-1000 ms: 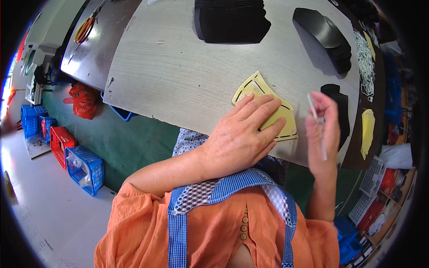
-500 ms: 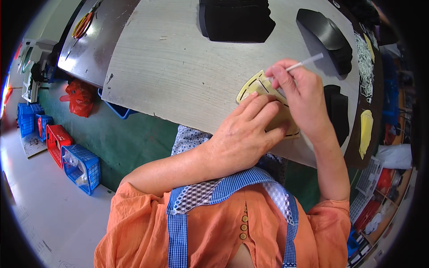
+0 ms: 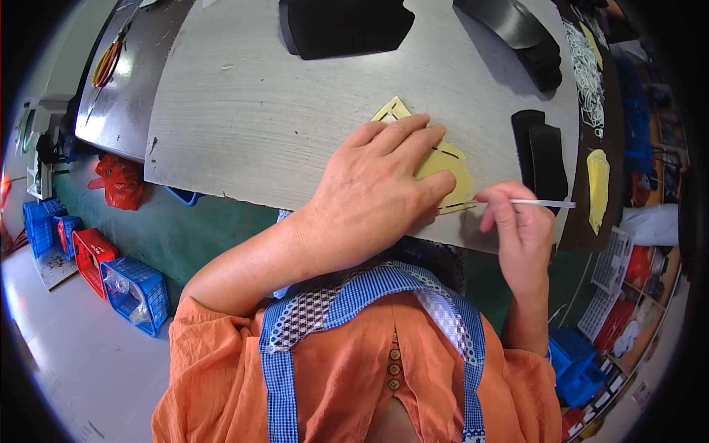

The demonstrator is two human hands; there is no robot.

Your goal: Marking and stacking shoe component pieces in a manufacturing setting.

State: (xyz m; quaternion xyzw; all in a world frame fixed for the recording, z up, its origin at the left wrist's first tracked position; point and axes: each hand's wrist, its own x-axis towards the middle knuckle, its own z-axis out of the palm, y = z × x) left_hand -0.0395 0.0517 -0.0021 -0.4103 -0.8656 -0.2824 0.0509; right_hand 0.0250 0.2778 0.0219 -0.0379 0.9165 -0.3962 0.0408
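Observation:
A yellow pattern template with dark dashed slots lies near the front edge of the table. Across it my left hand rests flat with the fingers stretched out, covering its middle. My right hand pinches a slim white pen between thumb and fingers. The pen's tip end is at the template's lower right corner, beside a slot; whether it touches cannot be made out. What lies under the template is hidden.
Black cut pieces lie on the table: a stack at the back, a curved stack back right, another pile at right. White cords and yellow strips line the right edge. Orange-handled scissors lie left.
My right hand has moved with the pen from the template's upper part down to its lower right corner. My left hand has shifted up and left over the template, which appears turned.

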